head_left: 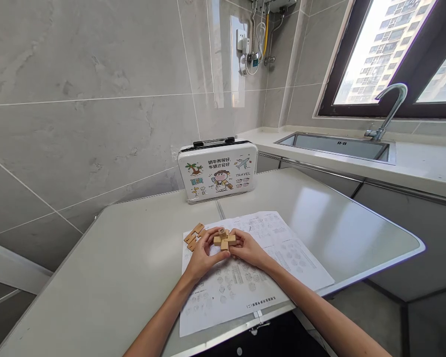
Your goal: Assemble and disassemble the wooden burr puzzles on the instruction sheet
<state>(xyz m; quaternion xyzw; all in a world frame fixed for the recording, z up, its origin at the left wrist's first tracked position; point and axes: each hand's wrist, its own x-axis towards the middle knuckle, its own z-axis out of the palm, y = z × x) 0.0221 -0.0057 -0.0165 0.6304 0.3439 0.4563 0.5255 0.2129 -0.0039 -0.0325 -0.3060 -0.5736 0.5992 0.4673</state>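
Observation:
Between my two hands is a wooden burr puzzle (225,241), a cluster of interlocked light wood blocks with a dark mark on its top piece. My left hand (203,255) grips it from the left, thumb along the near side. From the right, my right hand (248,248) closes its fingers on the same puzzle. Some notched wooden puzzle pieces (194,237) lie just left of my left hand. Under both hands is a printed instruction sheet (282,282) with small diagrams; its heading appears upside down.
A white case (218,173) with cartoon prints stands at the table's back. The folding table (107,277) has a seam in the middle and a near edge by my forearms. To the right are a counter with a sink (334,145) and a faucet (392,106).

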